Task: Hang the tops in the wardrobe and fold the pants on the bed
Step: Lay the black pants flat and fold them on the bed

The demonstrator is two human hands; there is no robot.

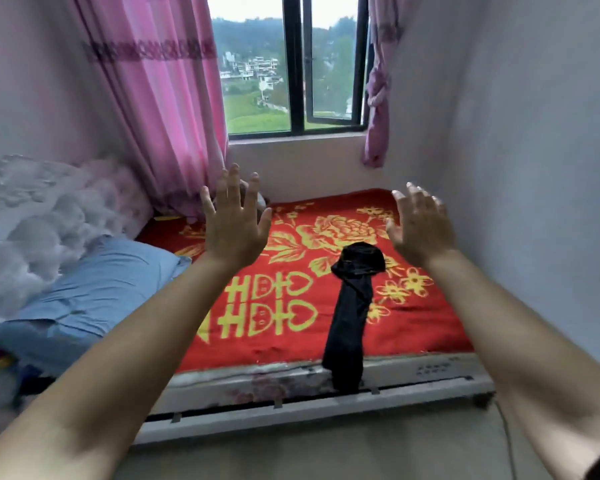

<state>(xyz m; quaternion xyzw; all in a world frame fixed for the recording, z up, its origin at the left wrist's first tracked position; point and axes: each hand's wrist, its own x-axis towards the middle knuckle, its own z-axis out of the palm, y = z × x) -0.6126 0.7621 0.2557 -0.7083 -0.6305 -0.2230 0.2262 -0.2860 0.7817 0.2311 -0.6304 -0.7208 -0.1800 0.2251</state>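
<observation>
- Black pants [352, 306] lie in a long, narrow, bunched strip on the red blanket [416, 327]. The waist end is heaped toward 12 o'clock, and the leg end hangs over the near edge of the bed [326, 400] at 6 o'clock.
- My left hand [234, 220] is raised with its fingers spread. It grasps nothing and hovers well above the blanket at about 11 o'clock from the pants.
- My right hand [420, 226] is likewise released, palm turned inward, at about 1 o'clock from the pants and apart from them.
- I judge the pants-folding step is in hand but not begun, since the garment is unfolded and untouched.
- Next, I reckon both hands must drop to the waist heap, pull the dangling legs fully onto the bed, and spread the cloth flat before any fold.
- No tops and no wardrobe show in this view, so I cannot judge that half of the task.
- A blue pillow [94, 289] sits at 9 o'clock against a pale tufted headboard [32, 220]. It is well clear of the pants.
- A pink curtain [160, 98] and a window [291, 64] stand at 12 o'clock.
- A bare wall [534, 168] runs close along 3 o'clock and may cramp my right elbow. Nothing else blocks the reach.
</observation>
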